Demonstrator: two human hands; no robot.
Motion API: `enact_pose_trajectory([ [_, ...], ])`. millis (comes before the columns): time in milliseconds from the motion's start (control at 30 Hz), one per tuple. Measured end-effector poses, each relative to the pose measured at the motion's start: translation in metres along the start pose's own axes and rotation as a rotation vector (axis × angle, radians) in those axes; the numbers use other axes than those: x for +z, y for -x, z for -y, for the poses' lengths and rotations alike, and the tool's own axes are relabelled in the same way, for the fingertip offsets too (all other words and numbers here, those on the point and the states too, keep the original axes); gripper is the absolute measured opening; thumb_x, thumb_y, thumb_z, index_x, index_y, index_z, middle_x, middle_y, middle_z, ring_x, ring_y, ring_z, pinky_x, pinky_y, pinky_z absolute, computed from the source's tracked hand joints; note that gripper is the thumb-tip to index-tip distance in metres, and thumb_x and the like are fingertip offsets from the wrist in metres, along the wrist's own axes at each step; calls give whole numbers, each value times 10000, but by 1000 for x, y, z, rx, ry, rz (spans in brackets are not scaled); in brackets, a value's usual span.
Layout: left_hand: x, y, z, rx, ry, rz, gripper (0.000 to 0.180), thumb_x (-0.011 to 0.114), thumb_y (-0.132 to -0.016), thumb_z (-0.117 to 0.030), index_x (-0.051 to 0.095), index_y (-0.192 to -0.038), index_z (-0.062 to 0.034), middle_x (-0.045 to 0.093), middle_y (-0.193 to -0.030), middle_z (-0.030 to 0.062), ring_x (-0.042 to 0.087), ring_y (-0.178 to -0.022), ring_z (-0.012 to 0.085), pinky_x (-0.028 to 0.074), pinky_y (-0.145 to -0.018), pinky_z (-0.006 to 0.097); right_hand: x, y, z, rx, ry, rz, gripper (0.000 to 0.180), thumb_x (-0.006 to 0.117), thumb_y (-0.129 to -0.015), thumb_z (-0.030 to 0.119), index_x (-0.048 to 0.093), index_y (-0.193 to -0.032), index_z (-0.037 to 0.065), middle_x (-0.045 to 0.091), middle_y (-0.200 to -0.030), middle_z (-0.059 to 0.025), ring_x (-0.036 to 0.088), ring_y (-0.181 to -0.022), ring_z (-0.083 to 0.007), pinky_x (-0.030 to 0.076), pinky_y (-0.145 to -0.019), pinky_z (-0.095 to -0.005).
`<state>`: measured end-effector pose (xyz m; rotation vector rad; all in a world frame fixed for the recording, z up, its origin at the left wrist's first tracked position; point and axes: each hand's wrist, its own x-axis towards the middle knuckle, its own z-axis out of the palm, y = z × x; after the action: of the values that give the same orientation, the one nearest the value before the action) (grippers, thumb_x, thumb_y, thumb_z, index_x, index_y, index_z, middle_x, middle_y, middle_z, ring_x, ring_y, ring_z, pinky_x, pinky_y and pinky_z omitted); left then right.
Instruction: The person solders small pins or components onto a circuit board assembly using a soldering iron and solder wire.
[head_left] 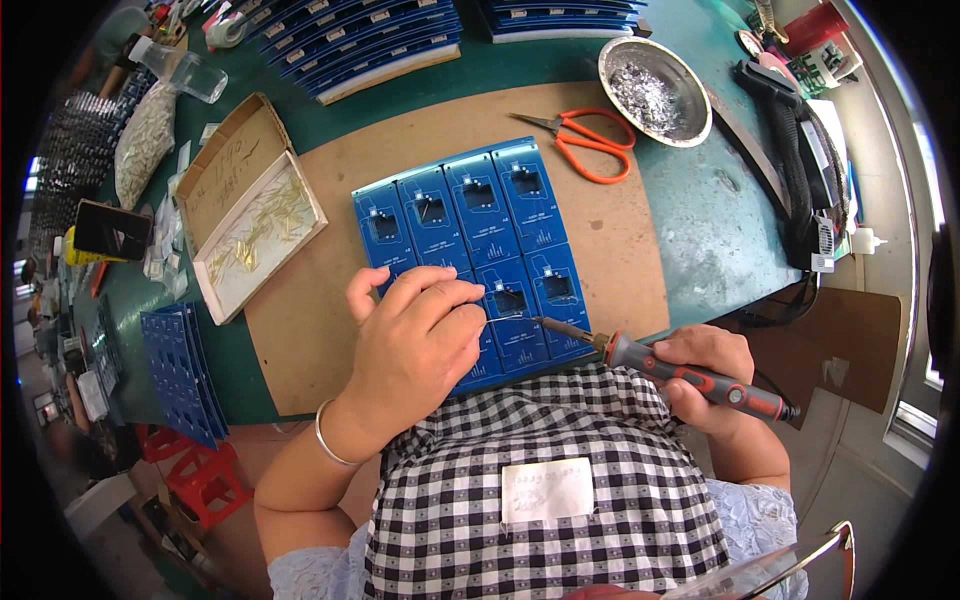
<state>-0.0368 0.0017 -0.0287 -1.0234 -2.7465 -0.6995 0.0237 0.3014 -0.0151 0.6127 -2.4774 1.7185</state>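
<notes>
A blue circuit board panel [475, 239], divided into several like sections with dark square cut-outs, lies flat in front of me. My right hand [712, 376] is wrapped round the grey and red handle of a soldering iron [640, 358]. Its tip touches or hovers just above the panel's lower right part; I cannot tell which. My left hand [425, 325] rests over the panel's lower left, fingers bent and drawn together near the iron's tip. A thin pale line shows by those fingertips, but what they pinch is too small to name. The left thumb is hidden.
The panel lies on a brown board [630, 250] over a green table. Orange-handled scissors [597, 140] and a metal bowl of solder scraps [655, 95] are beyond it. An open cardboard box [255, 225] with thin brass-coloured pieces stands left. Stacked blue boards [355, 45] stand behind.
</notes>
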Motion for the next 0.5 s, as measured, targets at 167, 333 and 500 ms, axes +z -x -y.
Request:
enact_pose_trajectory([
  [167,3,1,0,18,-33,-2,162,713,-699,-122,639,-842,-142,623,-1032,-30,564,-1048,187,277,-933,491,3,-5,0,7,26,25,282,721,-723,143,658,-936,-30,649,-687,-123,647,-579,-247,512,-535,-319],
  [333,3,0,0,16,-26,20,171,720,-691,-121,638,-838,-144,618,-1027,-28,561,-1049,186,274,-939,494,5,-10,-1,-2,34,28,290,727,-711,126,662,-945,-32,649,-691,-128,646,-577,-250,511,-532,-319],
  [500,4,-1,-2,17,-32,10,162,717,-691,-108,636,-826,-146,622,-1042,-30,563,-1054,190,270,-940,485,6,-12,0,-27,38,53,294,732,-707,119,662,-951,-30,646,-687,-129,639,-565,-246,504,-520,-319],
])
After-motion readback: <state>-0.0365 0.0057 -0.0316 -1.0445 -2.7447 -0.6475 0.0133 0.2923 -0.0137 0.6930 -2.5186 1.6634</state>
